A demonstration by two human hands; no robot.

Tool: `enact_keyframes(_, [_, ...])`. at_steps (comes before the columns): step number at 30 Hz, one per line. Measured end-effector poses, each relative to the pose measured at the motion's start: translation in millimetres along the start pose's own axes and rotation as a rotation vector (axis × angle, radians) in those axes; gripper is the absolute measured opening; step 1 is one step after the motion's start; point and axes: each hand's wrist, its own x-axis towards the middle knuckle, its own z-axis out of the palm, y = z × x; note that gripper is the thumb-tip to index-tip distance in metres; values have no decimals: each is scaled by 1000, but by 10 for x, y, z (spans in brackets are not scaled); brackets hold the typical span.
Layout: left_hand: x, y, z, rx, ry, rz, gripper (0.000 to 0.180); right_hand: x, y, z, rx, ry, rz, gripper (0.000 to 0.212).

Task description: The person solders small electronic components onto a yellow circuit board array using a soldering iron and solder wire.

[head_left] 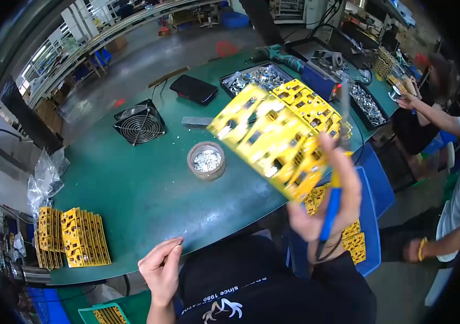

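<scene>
Yellow circuit boards (pixel 278 137), joined in a flat panel, are held up in the air over the near right edge of the green surface (pixel 149 189), tilted, with the right hand (pixel 330 197) gripping the panel's lower right corner. That same hand also has its fingers wrapped around a blue-handled soldering iron (pixel 331 208), whose metal tip points upward beside the panel. The left hand (pixel 161 267) sits low at the near edge of the surface, fingers curled together with thumb against fingertips; whether it pinches something small I cannot tell. Below the right hand, a blue bin (pixel 373 216) holds more yellow boards. To the near left, stacks of yellow boards (pixel 76 237) stand on edge on the surface, next to a clear plastic bag (pixel 46 178). Mid-surface stands a round tin of silvery bits (pixel 207 160), farther on a small black fan (pixel 139 125), a black pad (pixel 194 89) and a tray of metal parts (pixel 254 78). At the far right, another person's arm (pixel 430 110) reaches over the surface
</scene>
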Motion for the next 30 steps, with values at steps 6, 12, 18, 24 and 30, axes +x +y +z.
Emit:
enact_keyframes(6, [26, 65, -1, -22, -18, -73, 9, 209, 346, -266, -60, 232, 136, 84])
enact_keyframes(12, [12, 23, 9, -26, -40, -86, 7, 278, 469, -352, -184, 97, 220, 80])
enact_keyframes(18, [8, 33, -25, 47, 44, -21, 8, 236, 527, -373, -111, 91, 280, 78])
enact_keyframes(24, [23, 27, -268, 136, 247, 73, 7, 221, 471, -365, -174, 108, 239, 77])
enact_keyframes(30, [-76, 81, -897, 565, 555, 146, 13, 92, 230, -97, -4, 202, 102, 73])
